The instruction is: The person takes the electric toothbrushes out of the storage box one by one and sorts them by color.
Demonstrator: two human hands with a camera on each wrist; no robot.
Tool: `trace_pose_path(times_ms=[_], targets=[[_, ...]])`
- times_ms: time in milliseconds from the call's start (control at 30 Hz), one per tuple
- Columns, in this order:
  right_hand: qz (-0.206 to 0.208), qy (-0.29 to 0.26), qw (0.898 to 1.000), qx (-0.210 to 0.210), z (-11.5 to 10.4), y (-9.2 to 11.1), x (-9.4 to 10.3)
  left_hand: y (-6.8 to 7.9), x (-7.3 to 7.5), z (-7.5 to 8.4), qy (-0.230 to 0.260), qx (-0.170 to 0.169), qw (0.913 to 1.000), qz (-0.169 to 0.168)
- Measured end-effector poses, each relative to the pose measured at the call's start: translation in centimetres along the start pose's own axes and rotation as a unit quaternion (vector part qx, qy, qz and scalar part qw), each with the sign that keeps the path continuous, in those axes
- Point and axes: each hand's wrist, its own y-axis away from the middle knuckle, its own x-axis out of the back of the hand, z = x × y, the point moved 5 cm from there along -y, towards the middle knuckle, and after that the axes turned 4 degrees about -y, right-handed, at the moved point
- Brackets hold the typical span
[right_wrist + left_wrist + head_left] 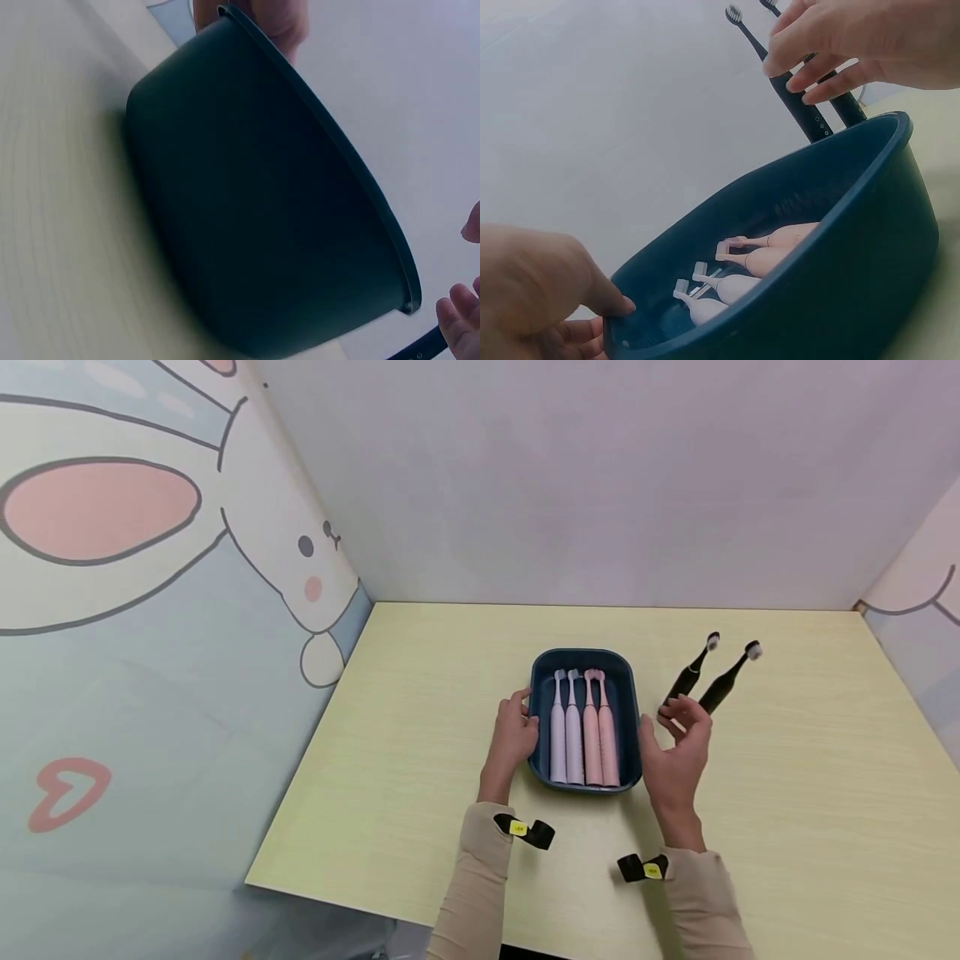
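Pinching the dark-blue tub (pixel 583 658) at its nine-o'clock rim, your left hand (pixel 513 735) has hold; your right hand (pixel 677 764) hovers, relaxed and empty, at three, near black electric toothbrushes (pixel 722 687). At your twelve, the tub seems light, stiff; favour opposite rims.

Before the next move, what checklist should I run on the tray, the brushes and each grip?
1. Tray steadied: ok, the left grip holds its rim, thumb inside.
2. Lilac brushes and pink brushes in the tray: ok, two of each, side by side, heads at the far end.
3. Black brushes in the tray: not ok, both are outside, to its right.
4. Right grip open: ok, thumb and fingers stand apart.
5. Right grip touching a black brush: cannot tell.
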Motion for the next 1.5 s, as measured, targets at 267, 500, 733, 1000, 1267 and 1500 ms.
trace_pose_path(times_ms=[267,500,733,1000,1267,1500], targets=[[-0.049,0.027,0.998,-0.011,-0.5,0.3,-2.0,-0.1,-0.1,-0.1,0.008,-0.003,1.0000,-0.003],[-0.078,0.051,0.996,-0.017,-0.5,0.5,-3.1,-0.1,-0.1,-0.1,0.007,-0.002,1.0000,-0.003],[-0.115,0.082,0.989,-0.046,-0.3,0.8,-4.1,0.0,-0.1,0.0,0.007,-0.001,1.0000,-0.002],[-0.183,0.090,0.974,-0.100,-0.2,1.1,-5.3,0.0,-0.1,-0.1,0.007,-0.003,1.0000,-0.001],[-0.259,0.115,0.944,-0.167,-0.1,1.9,-7.1,0.0,0.1,-0.4,0.001,-0.002,1.0000,-0.002],[-0.320,0.130,0.920,-0.185,-0.2,2.4,-8.5,0.0,0.5,-0.5,0.001,-0.002,1.0000,-0.003]])
